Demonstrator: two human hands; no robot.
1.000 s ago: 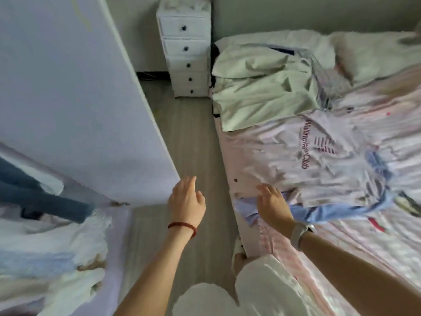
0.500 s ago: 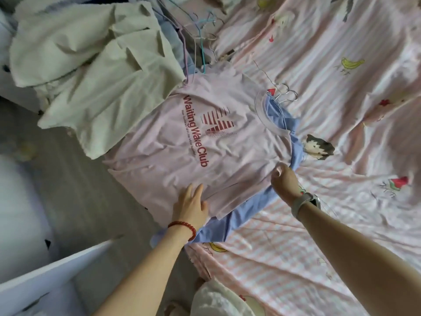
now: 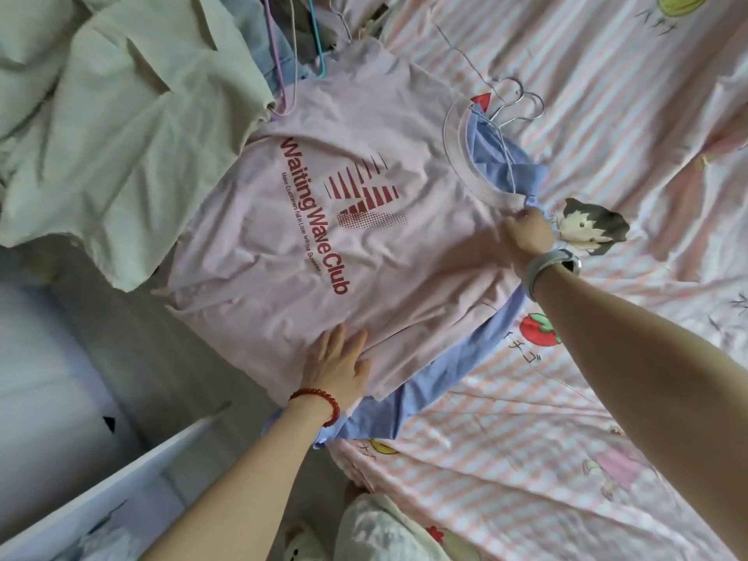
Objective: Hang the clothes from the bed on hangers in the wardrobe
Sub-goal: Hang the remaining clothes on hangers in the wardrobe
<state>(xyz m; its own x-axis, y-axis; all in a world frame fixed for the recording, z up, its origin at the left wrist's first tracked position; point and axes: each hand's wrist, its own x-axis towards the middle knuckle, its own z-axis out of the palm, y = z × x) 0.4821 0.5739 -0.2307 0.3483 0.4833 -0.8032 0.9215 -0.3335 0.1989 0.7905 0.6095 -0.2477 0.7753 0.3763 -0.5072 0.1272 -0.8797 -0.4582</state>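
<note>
head view: right hand (image 3: 528, 232) has slid up to pink t-shirt (image 3: 283, 244) collar.

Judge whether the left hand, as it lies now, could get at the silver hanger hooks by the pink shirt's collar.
Probably yes. The left hand rests flat on the pink shirt hem, holding nothing, and only flat fabric lies between it and the hooks. The right hand is nearer, though.

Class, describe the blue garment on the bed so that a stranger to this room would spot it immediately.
Start at the pink striped bed sheet, then find the pale pink T-shirt printed "Waiting Wave Club" near the bed's edge. The blue garment lies directly under it, peeking out at the neckline and lower edge. It is the only blue cloth there; the neighbouring pile is pale green.
</note>
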